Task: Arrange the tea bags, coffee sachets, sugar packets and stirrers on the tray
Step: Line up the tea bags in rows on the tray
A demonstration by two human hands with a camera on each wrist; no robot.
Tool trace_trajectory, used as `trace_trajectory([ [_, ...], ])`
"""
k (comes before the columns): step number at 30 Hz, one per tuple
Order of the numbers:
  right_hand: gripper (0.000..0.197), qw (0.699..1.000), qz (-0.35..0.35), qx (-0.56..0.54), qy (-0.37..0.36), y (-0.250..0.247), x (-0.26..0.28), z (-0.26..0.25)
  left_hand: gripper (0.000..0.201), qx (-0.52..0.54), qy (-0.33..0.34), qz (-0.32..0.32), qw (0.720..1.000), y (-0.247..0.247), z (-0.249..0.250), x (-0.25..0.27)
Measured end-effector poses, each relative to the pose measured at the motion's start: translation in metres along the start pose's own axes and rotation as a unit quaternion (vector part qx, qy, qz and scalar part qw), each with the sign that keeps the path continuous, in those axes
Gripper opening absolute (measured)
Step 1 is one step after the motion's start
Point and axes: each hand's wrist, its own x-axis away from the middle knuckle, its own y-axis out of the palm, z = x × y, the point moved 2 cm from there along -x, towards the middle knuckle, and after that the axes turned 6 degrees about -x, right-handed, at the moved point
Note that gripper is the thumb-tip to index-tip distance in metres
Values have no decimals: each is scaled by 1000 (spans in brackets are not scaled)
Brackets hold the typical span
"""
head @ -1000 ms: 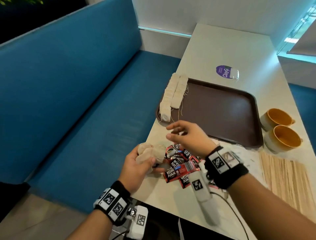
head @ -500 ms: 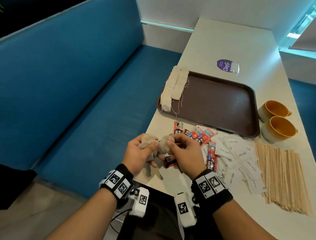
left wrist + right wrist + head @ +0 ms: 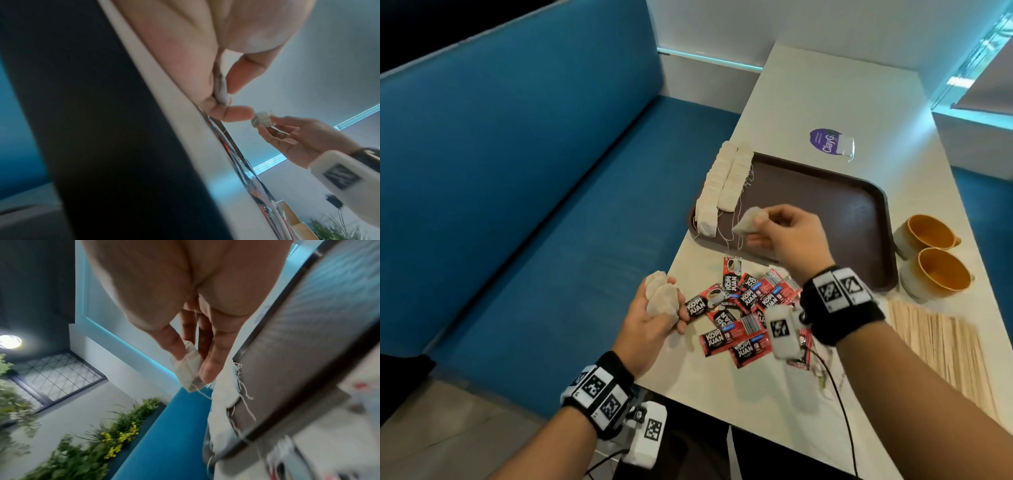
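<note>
The tea bag (image 3: 747, 223) has left the bundle (image 3: 661, 298) and now hangs over the tray's (image 3: 825, 192) near left corner, string down, pinched by the right hand (image 3: 789, 236). The left hand (image 3: 654, 322) grips the bundle at the desk (image 3: 808, 85) edge.

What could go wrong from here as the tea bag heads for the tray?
The tea bag in the right hand trails a string that could snag the loose strings of the rows already on the tray. The left hand holds several tea bags at the table's edge; one might slip.
</note>
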Motion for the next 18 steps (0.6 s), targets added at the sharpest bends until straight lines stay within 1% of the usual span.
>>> trace_trajectory([
  [3,5,999,25,35,-14,-3,-52,-7,55,-13,8,-5,1000,-2,-4,-2],
  [6,8,997,15,71,11,4,-86,3,49,4,10,-24,1000,-4,-6,-1],
  [8,5,991,-30,121,47,11,-97,12,45,11,3,-29,1000,-5,-8,-2],
  [10,11,979,-90,159,89,18,-104,18,46,18,-3,-30,999,-7,-11,-3],
  [12,14,968,-121,187,111,22,-111,19,47,24,-3,-31,999,-7,-11,-3],
  [14,14,963,-118,215,109,25,-123,21,51,28,-2,-32,999,-7,-11,-4],
  [18,11,960,-68,257,86,30,-142,26,53,25,-1,-37,999,-9,-13,-5],
])
